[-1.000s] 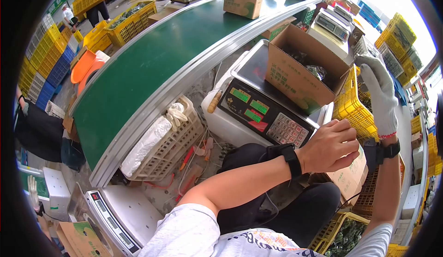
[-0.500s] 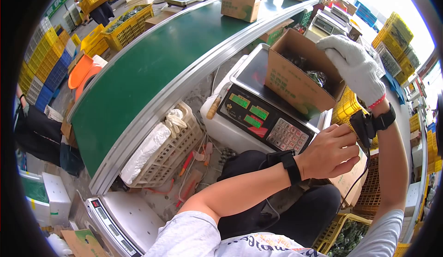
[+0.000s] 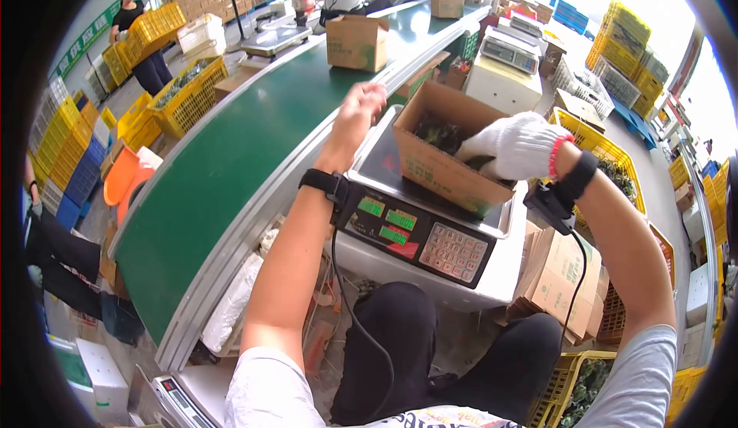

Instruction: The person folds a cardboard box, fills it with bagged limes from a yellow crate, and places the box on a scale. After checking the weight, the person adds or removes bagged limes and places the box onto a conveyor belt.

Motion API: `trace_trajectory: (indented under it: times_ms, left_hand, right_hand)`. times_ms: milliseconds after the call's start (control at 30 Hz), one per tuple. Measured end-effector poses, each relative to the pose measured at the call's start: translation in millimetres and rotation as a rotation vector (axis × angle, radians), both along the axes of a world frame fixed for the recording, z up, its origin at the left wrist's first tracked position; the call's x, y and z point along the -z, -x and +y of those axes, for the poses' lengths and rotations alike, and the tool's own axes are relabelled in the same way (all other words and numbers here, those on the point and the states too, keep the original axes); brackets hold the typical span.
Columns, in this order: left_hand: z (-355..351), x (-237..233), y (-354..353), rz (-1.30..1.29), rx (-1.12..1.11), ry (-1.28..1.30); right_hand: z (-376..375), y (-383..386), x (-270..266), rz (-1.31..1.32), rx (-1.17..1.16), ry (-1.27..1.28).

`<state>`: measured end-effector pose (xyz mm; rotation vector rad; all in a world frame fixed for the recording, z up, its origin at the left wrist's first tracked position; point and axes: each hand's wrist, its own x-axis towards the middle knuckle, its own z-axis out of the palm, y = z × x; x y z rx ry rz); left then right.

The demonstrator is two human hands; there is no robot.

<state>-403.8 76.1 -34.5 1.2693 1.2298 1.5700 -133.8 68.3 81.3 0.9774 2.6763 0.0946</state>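
A cardboard box (image 3: 442,170) with dark, plastic-wrapped contents stands open-topped on the tray of a digital scale (image 3: 419,236) with lit green displays. My right hand (image 3: 523,145), in a white knitted glove, reaches over the box's near right side. Its fingers curl down inside around something dark that I cannot make out. My left hand (image 3: 358,116) is bare and raised left of the box, above the conveyor's metal edge. Its fingers stretch forward, slightly blurred, and hold nothing.
A green conveyor belt (image 3: 231,197) curves along the left, carrying another cardboard box (image 3: 357,43). Flattened cartons (image 3: 557,274) lean right of the scale. Yellow crates (image 3: 615,163) of greens stand at the right. A person (image 3: 142,36) holds a yellow crate at far left.
My right hand has gone from above the box's rim down into it. My left hand has swung from the scale's front right to the left of the box. The view has shifted.
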Motion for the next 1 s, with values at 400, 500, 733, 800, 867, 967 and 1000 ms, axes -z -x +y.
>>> trace_trajectory:
  times_ms: [400, 500, 733, 800, 867, 967, 1000]
  left_hand:
    - [43, 63, -7, -0.375, 0.682, 0.414]
    - [41, 65, -17, -0.266, 0.672, 0.458]
    - [50, 73, -26, -0.279, 0.732, 0.498]
    - [44, 68, -32, -0.327, 0.721, 0.499]
    - [37, 54, -37, -0.307, 0.729, 0.5]
    - [22, 30, -65, 0.029, 0.462, 0.49]
    - [25, 33, -62, 0.027, 0.46, 0.499]
  right_hand:
    - [-7, -5, 18, 0.449, 0.087, -0.232]
    - [-10, -35, 41, 1.336, 0.017, -0.582]
    - [-5, -94, 133, 1.53, 0.496, 0.04]
    - [-5, -92, 126, 1.479, 0.692, 0.479]
    - [-9, -78, 113, 1.531, 0.71, 0.576]
    - [-3, -64, 121, 1.533, 0.556, 0.279]
    - [-2, -64, 124, 1.531, 0.561, 0.288]
